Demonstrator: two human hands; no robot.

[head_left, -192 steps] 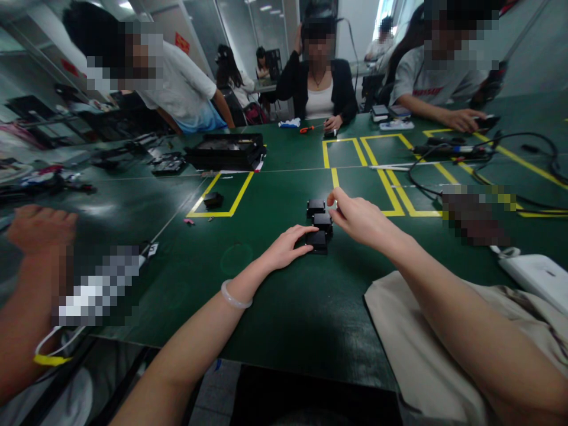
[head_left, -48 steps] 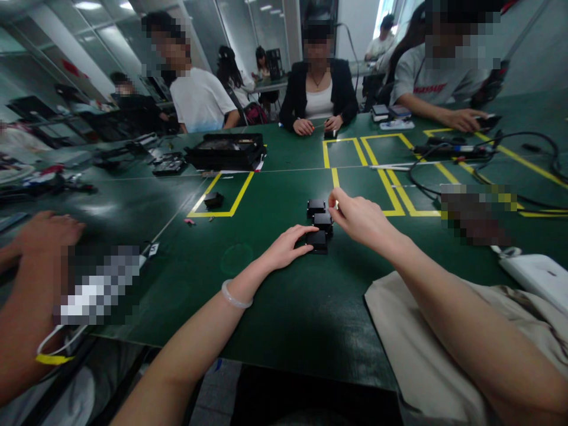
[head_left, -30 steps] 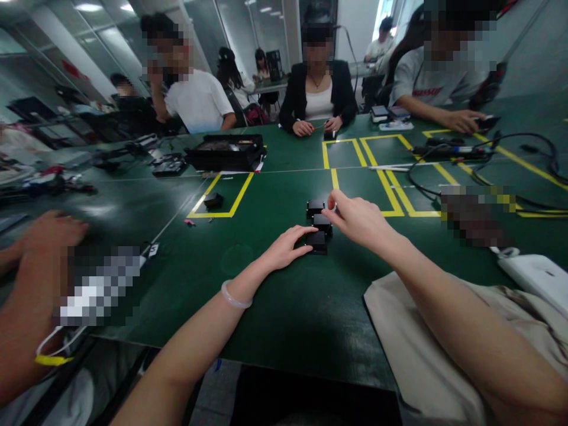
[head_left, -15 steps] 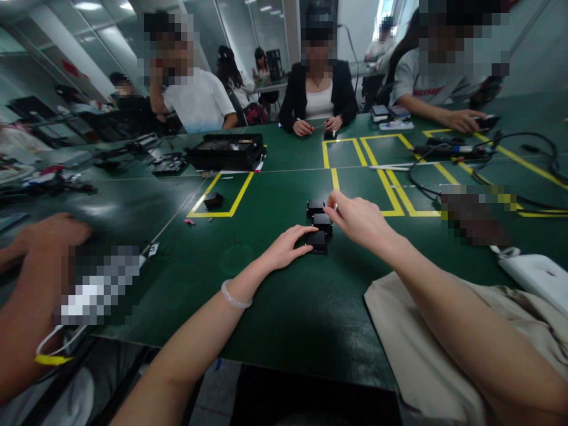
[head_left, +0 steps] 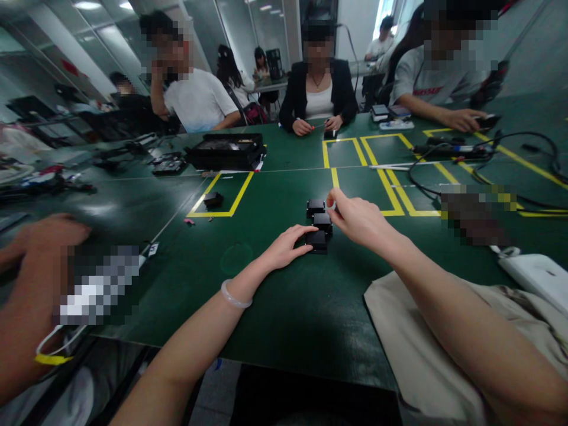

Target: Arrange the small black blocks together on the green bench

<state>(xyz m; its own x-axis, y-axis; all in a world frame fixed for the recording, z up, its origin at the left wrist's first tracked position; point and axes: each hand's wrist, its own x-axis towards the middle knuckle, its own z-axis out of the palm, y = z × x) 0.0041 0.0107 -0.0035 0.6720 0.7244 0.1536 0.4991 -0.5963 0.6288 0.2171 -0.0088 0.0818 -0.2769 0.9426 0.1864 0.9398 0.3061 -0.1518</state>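
Note:
Three small black boxy blocks, which look like servo motors, stand in a staggered row on the green table (head_left: 284, 319). My left hand (head_left: 284, 245) holds the nearest black block (head_left: 318, 239), thumb on its near side and forefinger on its far side. Just beyond is the middle black block (head_left: 322, 220), and behind it the far black block (head_left: 316, 205). My right hand (head_left: 355, 216) is at the right side of the middle and far blocks, its fingers curled into a pinch. Whatever its fingertips hold, if anything, is hidden.
A lone black block (head_left: 213, 200) lies inside yellow tape at the left. Behind it stands a black tray (head_left: 226, 151). At right are a beige cloth (head_left: 399, 319), a white device (head_left: 536, 272) and black cables. A co-worker's arm (head_left: 39, 266) rests at left; several people sit opposite.
My right fingers shift slightly beside the blocks; my left hand and the blocks stay put. Across the table, one person now grips an orange-handled tool, and another at left has sat more upright.

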